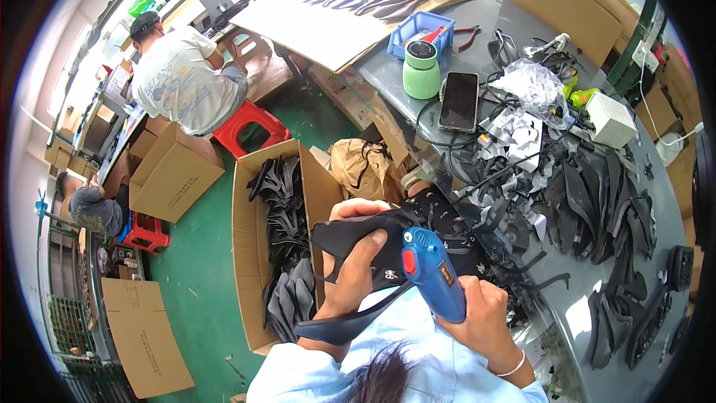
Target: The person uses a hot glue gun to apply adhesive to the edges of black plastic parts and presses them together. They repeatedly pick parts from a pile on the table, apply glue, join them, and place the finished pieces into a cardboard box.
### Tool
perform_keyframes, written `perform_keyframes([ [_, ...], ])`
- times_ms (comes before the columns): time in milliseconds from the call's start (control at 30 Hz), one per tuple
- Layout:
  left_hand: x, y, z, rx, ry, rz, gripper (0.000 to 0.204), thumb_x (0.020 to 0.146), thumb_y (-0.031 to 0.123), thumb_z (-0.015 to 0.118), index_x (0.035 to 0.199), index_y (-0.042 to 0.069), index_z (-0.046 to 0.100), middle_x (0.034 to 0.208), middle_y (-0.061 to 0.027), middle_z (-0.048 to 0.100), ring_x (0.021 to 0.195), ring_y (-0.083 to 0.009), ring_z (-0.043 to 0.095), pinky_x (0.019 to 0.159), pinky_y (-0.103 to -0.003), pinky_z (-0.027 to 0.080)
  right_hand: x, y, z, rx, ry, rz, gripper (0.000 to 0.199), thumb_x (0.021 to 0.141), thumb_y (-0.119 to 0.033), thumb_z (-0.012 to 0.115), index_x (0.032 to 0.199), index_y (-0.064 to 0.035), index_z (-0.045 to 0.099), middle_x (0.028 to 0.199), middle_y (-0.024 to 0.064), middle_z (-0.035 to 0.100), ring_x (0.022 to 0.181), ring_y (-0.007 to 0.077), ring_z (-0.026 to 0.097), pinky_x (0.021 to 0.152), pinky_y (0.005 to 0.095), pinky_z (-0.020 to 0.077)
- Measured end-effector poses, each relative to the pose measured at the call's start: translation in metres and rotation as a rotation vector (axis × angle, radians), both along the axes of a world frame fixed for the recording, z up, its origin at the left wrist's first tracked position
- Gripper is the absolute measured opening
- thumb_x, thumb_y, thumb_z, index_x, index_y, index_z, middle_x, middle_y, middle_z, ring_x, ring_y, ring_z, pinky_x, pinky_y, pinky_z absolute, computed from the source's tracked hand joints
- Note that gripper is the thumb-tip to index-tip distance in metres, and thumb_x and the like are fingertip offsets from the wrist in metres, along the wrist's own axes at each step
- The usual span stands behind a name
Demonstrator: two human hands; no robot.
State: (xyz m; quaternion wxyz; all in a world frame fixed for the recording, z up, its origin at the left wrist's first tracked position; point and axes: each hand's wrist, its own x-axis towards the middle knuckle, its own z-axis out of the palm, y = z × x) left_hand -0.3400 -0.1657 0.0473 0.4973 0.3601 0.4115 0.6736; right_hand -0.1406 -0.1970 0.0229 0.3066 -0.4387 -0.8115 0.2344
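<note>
Two hands busy: left hand [356, 265] fingers curled around black strap [358, 242], right hand [481, 313] fisted around blue glue gun [432, 272]. Nozzle near fingers; likely burn or stray glue.

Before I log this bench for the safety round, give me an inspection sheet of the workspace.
Surface: grey table, crowded.
Job's things: black shoe upper piece in left hand; blue glue gun in right hand.
Clutter: black cut pieces, phone, green jar, blue tray, plastic bag.
Hands: both gripping.
Cables: black cords tangled across the table; white adapter.
Surroundings: open carton of black parts on green floor; seated person, red stool.
</note>
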Motion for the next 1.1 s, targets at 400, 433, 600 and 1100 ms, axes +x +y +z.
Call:
perform_keyframes([
  [400, -0.033, 0.010, 0.002, -0.010, 0.565, -0.417, 0.032, 0.075, -0.009, 0.049, 0.106, 0.000, 0.050, 0.102, -0.0100, 0.061, 0.100, -0.0166, 0.059, 0.089, -0.030, 0.046, -0.001, -0.001, 0.003, 0.019, 0.033, 0.063, 0.045, 0.056, -0.014, 0.078, 0.089, -0.0010, 0.051, 0.063, 0.0097, 0.057, 0.052, 0.0273, 0.057, 0.050, 0.0351, 0.0451],
  [433, -0.030, 0.009, 0.003, -0.055, 0.498, -0.443, 0.030, 0.076, -0.009, 0.050, 0.106, -0.002, 0.053, 0.103, -0.0107, 0.061, 0.102, -0.0185, 0.059, 0.090, -0.031, 0.046, 0.000, -0.002, 0.002, 0.019, 0.053, 0.072, 0.044, 0.056, -0.013, 0.078, 0.089, -0.0009, 0.051, 0.064, 0.0100, 0.057, 0.053, 0.0273, 0.057, 0.050, 0.0348, 0.0456],
  [600, -0.030, 0.014, 0.000, 0.041, 0.729, -0.560, 0.026, 0.077, 0.001, 0.057, 0.102, -0.004, 0.059, 0.102, -0.0136, 0.062, 0.097, -0.0230, 0.061, 0.086, -0.033, 0.047, -0.001, -0.001, 0.004, 0.027, 0.077, 0.079, 0.042, 0.056, -0.013, 0.078, 0.087, -0.0007, 0.052, 0.066, 0.0107, 0.058, 0.054, 0.0270, 0.058, 0.051, 0.0347, 0.0467],
  [1100, 0.007, -0.002, -0.037, -0.300, 0.004, -1.071, 0.043, 0.090, 0.021, 0.057, 0.126, 0.004, 0.042, 0.110, -0.0046, 0.054, 0.103, -0.0133, 0.050, 0.090, -0.030, 0.040, 0.013, 0.029, 0.017, -0.345, 0.408, -0.120, 0.048, 0.067, -0.018, 0.079, 0.099, -0.0018, 0.048, 0.072, 0.0083, 0.061, 0.064, 0.0174, 0.064, 0.058, 0.0288, 0.0500],
])
